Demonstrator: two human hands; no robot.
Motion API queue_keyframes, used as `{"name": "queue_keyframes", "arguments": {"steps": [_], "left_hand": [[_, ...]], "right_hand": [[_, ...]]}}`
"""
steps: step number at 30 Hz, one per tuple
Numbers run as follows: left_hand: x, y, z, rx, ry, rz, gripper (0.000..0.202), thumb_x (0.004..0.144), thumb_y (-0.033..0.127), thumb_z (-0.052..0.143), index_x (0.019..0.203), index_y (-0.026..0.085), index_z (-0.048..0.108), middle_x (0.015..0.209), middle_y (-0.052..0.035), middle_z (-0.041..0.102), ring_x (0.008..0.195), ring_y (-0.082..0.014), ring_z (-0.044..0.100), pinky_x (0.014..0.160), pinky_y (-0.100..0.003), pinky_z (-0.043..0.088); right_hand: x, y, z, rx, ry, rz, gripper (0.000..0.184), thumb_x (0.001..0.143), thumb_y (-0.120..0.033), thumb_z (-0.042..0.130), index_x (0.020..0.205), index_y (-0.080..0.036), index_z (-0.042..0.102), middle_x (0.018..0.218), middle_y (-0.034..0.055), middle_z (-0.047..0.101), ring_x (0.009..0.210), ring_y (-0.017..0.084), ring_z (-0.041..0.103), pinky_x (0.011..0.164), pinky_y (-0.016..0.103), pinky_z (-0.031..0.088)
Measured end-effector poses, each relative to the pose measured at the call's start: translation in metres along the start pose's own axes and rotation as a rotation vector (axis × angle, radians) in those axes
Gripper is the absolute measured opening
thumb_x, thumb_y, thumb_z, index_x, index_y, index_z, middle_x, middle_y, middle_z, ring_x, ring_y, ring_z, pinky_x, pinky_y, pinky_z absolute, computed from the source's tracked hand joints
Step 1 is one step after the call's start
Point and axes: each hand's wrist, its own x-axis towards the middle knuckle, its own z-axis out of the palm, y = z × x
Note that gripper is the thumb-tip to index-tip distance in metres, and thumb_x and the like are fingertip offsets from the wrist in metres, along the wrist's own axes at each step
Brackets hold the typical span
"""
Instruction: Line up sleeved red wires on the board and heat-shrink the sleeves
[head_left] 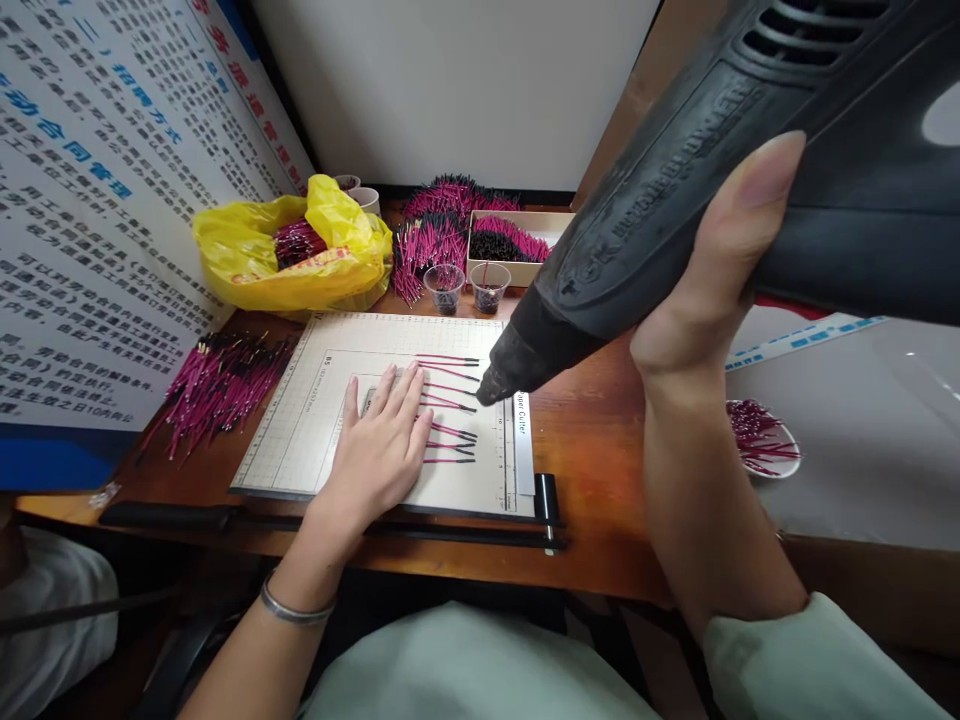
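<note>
Gripping one blower (637,230), the right hand (724,250) aims at several wires (461,407) by one spread left hand (382,440).

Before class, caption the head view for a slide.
Left hand spread by pink wires on a paper cutter; right hand holds a blower near their black ends.

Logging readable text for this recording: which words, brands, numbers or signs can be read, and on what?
"aper Cutter": paper cutter, first letter unclear.
"B5": paper cutter.
"BLOWER": heat gun, other raised letters unclear.
"动合同管理": poster, blue.
"派遣管理": poster, red.
Too small or blurred: most poster print, the cutter's ruler numbers, red print on the yellow bag.
</note>
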Motion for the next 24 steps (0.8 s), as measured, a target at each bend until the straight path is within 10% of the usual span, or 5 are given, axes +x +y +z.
{"name": "queue_keyframes", "arguments": {"steps": [5,13,24], "left_hand": [[0.024,0.004,-0.01,0.048,0.021,0.029,0.064,0.105,0.034,0.013,0.163,0.008,0.022,0.169,-0.0069,0.024,0.159,-0.0265,0.019,0.129,-0.06,0.004],[0.028,0.004,-0.009,0.056,-0.028,0.039,0.064,0.105,0.035,0.012,0.162,0.011,0.026,0.168,-0.0039,0.027,0.159,-0.0253,0.02,0.13,-0.059,0.003],[0.023,0.002,-0.015,-0.008,0.07,0.02,0.064,0.104,0.032,0.013,0.16,0.01,0.032,0.167,-0.0077,0.032,0.158,-0.0264,0.024,0.129,-0.059,0.002]], "right_hand": [[0.001,-0.005,0.01,0.147,0.338,-0.02,0.06,0.073,0.002,0.073,0.126,-0.026,0.068,0.134,-0.0097,0.066,0.144,0.017,0.046,0.124,0.026,0.036],[0.006,0.016,0.002,0.083,0.167,-0.037,0.029,0.088,-0.019,0.066,0.116,-0.024,0.071,0.134,-0.0023,0.065,0.158,0.021,0.021,0.125,0.04,0.035],[0.003,0.029,-0.006,0.029,0.096,0.0,0.026,0.09,-0.037,0.066,0.111,-0.022,0.069,0.133,-0.0032,0.064,0.156,0.017,0.028,0.133,0.039,0.01]]}}
